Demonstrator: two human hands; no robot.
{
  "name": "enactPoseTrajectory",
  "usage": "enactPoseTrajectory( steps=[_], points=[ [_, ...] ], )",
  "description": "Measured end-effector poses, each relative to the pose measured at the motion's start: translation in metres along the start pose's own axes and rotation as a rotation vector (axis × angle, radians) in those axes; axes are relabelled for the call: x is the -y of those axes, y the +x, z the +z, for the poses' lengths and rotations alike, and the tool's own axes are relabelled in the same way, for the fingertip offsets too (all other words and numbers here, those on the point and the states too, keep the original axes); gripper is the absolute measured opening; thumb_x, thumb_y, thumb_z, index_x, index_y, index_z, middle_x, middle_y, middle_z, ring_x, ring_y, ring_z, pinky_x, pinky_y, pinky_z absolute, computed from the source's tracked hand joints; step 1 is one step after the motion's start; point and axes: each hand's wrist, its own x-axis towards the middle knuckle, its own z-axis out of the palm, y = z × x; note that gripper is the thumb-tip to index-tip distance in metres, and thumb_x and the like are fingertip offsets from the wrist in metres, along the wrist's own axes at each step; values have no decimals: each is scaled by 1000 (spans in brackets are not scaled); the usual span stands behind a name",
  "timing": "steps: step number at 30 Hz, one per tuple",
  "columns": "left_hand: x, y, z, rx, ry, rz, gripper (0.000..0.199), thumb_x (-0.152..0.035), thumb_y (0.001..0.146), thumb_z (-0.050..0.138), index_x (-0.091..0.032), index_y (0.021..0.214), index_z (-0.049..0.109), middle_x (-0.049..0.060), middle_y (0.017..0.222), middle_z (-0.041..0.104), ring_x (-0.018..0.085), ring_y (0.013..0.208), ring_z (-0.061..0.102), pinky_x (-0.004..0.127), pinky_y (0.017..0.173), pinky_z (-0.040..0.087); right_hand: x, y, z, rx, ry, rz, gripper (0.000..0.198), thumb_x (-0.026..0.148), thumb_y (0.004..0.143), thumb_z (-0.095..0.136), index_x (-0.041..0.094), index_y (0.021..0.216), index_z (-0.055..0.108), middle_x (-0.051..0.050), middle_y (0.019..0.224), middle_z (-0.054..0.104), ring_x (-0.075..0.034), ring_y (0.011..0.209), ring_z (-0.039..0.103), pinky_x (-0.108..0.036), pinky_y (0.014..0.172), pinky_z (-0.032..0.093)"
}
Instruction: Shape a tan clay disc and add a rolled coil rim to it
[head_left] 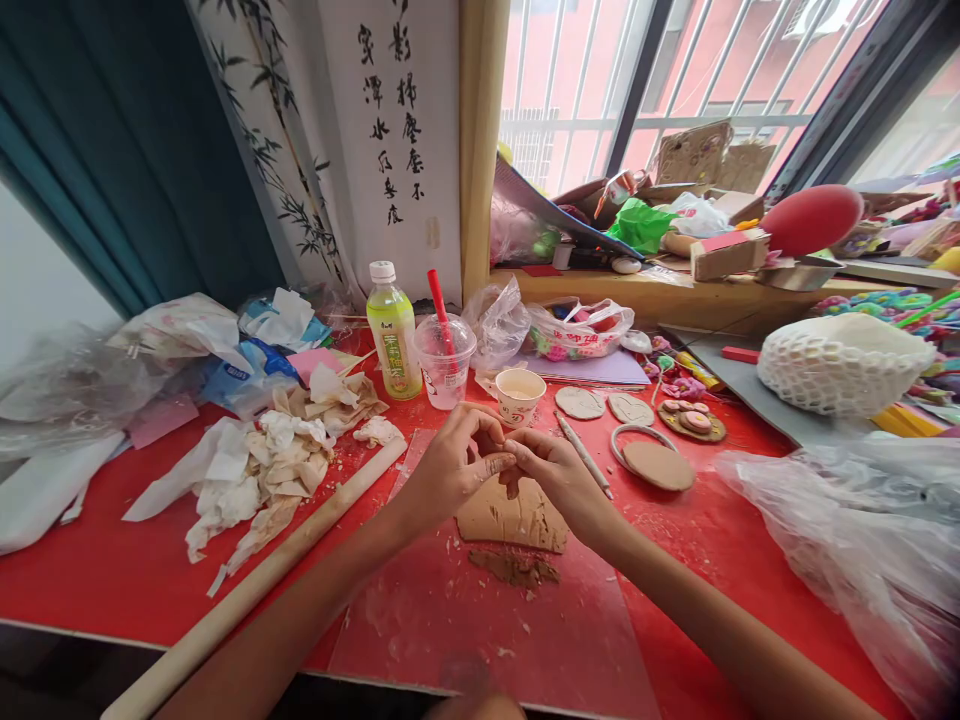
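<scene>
My left hand [469,450] and my right hand [546,458] meet fingertip to fingertip above a flat brown clay slab [487,525]. The fingers of both are closed in a pinch; whatever lies between them is too small and hidden to make out. Bits of clay stick to the left thumb. The slab has a rough, torn surface at its right and front, and a ragged strip of clay [516,569] lies just before it. Under both is a clear plastic sheet [480,650] dotted with crumbs. Beyond the hands stands a paper cup [520,398].
A wooden rolling pin [277,570] lies diagonally at left, beside crumpled tissues [277,455]. Behind stand a drink bottle [394,335] and a plastic cup [445,375] with a red straw. At right are a pen-like tool [585,458], a round clay disc [660,466] and plastic bags [847,540].
</scene>
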Motion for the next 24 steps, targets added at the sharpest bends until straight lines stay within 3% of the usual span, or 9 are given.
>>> enactPoseTrajectory(
  steps=[5,17,24],
  points=[
    [1,0,2,-14,-21,-22,13,-26,79,60,-19,78,49,0,95,50,9,74,48,24,69,40,-5,0,0,-28,-57,-26,32,49,81,56,18,74,57,1,62,56,-12,54,54,-27,56,42],
    [3,-3,3,-44,6,15,14,-29,80,60,-18,74,53,-1,86,51,10,76,49,25,69,40,-8,-1,1,-52,-77,-6,31,47,82,56,18,74,58,0,61,57,-12,53,54,-28,56,41],
    [10,0,4,21,-248,-54,20,-32,77,62,-17,74,49,-1,84,50,9,71,50,25,67,43,-9,-2,1,-12,28,30,31,48,82,55,18,75,55,2,61,53,-11,55,51,-27,55,42]
  ],
)
